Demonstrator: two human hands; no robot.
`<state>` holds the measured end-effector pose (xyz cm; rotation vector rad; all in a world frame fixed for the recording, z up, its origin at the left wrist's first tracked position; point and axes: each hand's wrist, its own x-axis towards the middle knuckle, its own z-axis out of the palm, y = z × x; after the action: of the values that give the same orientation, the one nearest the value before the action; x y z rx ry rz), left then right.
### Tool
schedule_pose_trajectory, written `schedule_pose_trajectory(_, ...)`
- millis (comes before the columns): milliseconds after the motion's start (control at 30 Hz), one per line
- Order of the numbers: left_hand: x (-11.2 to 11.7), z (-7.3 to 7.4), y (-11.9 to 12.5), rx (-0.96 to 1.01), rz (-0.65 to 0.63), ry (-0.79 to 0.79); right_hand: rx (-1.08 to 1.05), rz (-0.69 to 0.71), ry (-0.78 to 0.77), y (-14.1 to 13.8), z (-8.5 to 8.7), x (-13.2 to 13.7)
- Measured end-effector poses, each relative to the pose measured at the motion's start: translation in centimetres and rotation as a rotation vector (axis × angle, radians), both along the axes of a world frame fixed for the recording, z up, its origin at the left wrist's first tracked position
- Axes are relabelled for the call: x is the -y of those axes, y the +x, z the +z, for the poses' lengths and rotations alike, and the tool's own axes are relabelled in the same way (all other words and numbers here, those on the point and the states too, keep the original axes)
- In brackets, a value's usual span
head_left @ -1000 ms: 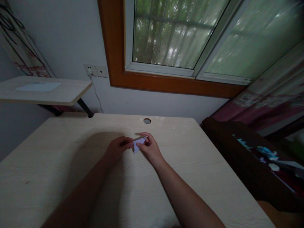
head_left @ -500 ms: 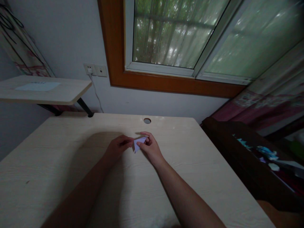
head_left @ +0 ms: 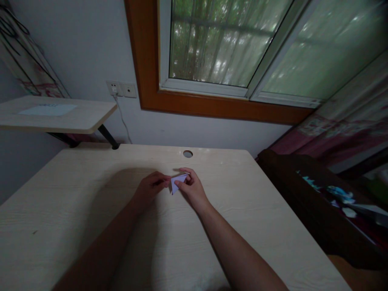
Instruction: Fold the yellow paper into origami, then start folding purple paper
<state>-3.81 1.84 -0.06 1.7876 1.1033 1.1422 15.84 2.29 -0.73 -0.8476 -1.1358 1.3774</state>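
A small folded piece of white paper (head_left: 176, 184) sits between both hands, just above the pale wooden desk (head_left: 75, 202). My left hand (head_left: 150, 189) pinches its left edge with closed fingers. My right hand (head_left: 191, 189) grips its right side, thumb on top and fingers curled behind. Both forearms reach in from the bottom of the view. The paper's far side is hidden by my right fingers.
A round cable hole (head_left: 188, 154) lies in the desk just beyond the hands. A raised side shelf (head_left: 60, 117) holding a paper sheet stands at the left. A wall socket (head_left: 121, 89), a window and dark furniture (head_left: 318, 202) at the right border the desk.
Almost nothing differs. Both hands keep their hold on the paper, which has shifted only slightly upward.
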Motion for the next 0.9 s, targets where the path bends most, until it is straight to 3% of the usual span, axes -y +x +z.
schedule_pose_trajectory(900, 0.10, 0.09, 0.09, -0.033, 0.010, -0.042, 0.045, 0.012, 0.004, 0.06, 0.07, -0.12)
